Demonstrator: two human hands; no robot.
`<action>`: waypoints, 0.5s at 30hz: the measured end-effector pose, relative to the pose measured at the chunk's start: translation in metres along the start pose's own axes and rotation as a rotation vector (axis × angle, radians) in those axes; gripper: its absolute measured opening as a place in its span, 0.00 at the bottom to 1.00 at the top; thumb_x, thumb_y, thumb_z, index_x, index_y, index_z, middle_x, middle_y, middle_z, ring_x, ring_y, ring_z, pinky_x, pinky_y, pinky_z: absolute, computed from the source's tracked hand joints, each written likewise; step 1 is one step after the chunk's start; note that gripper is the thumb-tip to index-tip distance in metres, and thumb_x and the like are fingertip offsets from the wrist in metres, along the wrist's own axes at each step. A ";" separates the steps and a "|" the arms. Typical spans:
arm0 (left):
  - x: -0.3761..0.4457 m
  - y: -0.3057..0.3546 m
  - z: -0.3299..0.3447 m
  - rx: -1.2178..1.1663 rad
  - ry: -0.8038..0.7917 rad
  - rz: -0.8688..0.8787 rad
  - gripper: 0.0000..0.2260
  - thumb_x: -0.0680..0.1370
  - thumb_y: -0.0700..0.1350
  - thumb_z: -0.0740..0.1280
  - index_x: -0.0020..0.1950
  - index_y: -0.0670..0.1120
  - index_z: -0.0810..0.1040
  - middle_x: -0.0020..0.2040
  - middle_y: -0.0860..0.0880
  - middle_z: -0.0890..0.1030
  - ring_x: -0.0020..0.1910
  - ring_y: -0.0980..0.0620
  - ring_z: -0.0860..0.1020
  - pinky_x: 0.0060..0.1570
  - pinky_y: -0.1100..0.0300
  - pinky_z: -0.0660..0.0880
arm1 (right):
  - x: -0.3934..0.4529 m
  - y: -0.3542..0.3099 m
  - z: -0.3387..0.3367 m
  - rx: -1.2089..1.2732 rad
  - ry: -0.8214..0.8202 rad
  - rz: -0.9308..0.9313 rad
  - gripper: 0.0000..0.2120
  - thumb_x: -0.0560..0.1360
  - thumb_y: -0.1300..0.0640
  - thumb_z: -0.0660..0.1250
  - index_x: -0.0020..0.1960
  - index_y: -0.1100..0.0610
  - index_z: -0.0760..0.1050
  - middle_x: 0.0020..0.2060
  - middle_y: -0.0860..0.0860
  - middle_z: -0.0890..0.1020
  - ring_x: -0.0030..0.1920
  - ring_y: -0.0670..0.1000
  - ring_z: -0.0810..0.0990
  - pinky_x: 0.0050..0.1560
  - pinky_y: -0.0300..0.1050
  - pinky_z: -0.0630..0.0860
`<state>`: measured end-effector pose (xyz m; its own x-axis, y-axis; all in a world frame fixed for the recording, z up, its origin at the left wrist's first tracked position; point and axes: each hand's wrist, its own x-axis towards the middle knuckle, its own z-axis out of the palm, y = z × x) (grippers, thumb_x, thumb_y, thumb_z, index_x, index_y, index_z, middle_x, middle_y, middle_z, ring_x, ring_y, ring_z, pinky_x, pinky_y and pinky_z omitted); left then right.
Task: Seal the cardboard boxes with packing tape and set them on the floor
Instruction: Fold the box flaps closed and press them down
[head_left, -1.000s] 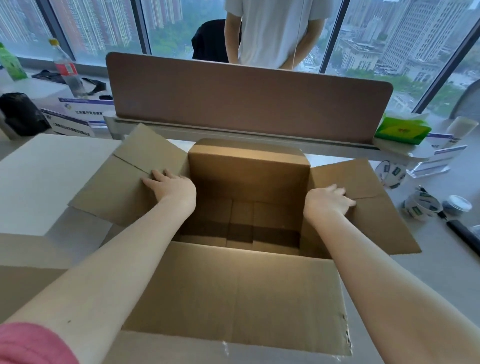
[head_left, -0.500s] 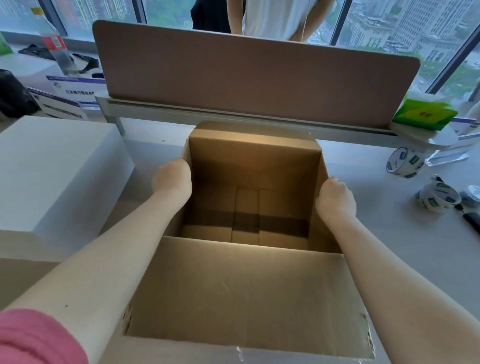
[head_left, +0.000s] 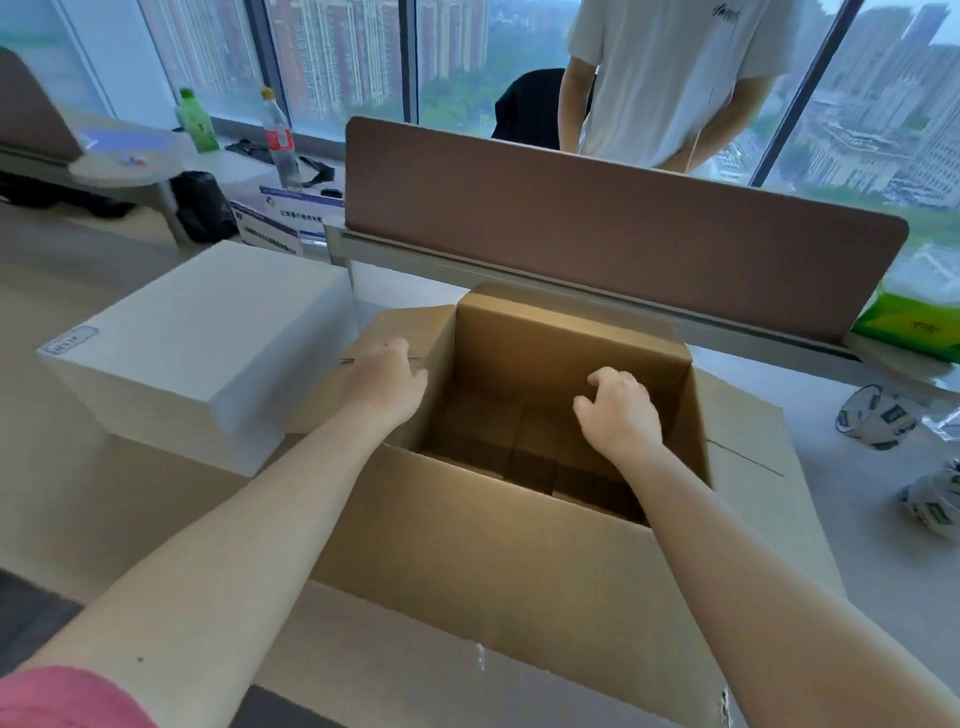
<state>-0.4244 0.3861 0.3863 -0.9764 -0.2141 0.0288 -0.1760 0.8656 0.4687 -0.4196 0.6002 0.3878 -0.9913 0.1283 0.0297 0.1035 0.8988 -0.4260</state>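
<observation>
- Fingers (head_left: 402, 347) of the left hand (head_left: 382, 387) lie flat on the box's (head_left: 519, 561) left flap.
- Right hand (head_left: 618, 413), fingers curled, empty, hovers over the open box.
- Box sits mid-surface (head_left: 810, 384); taped bottom, nothing inside.

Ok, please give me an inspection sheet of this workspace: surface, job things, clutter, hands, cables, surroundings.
Surface: pale desk, brown divider panel along its far edge.
Job things: cardboard box open, all flaps unfolded, old tape on the inside bottom; tape rolls at right.
Clutter: white box at left; green packet; two bottles and signs on the far desk.
Hands: left hand on the left flap; right hand over the opening, fingers curled, holding nothing.
Cables: nothing seen.
Surroundings: windows onto towers; a person in a white shirt behind the divider.
</observation>
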 end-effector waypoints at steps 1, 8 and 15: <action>-0.005 -0.008 -0.007 -0.035 0.021 -0.030 0.19 0.79 0.46 0.61 0.69 0.41 0.68 0.67 0.41 0.71 0.66 0.42 0.69 0.64 0.51 0.68 | -0.001 -0.012 0.002 0.032 -0.020 -0.041 0.18 0.78 0.58 0.59 0.67 0.60 0.68 0.63 0.56 0.74 0.64 0.55 0.72 0.63 0.49 0.70; -0.039 -0.089 -0.055 -0.219 0.222 -0.411 0.22 0.78 0.48 0.62 0.69 0.40 0.66 0.67 0.40 0.69 0.66 0.41 0.68 0.62 0.52 0.67 | -0.008 -0.102 0.035 0.163 -0.160 -0.259 0.18 0.78 0.58 0.60 0.66 0.61 0.70 0.62 0.57 0.75 0.62 0.56 0.73 0.59 0.48 0.71; -0.024 -0.155 -0.057 -0.549 0.233 -0.738 0.28 0.78 0.51 0.63 0.70 0.36 0.59 0.70 0.38 0.67 0.68 0.40 0.68 0.63 0.53 0.66 | 0.002 -0.174 0.078 0.203 -0.275 -0.363 0.18 0.77 0.60 0.59 0.65 0.63 0.70 0.62 0.57 0.76 0.63 0.56 0.72 0.60 0.44 0.67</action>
<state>-0.3671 0.2313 0.3628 -0.5819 -0.7587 -0.2930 -0.5973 0.1542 0.7870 -0.4462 0.4114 0.3910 -0.9478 -0.3182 -0.0195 -0.2434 0.7616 -0.6006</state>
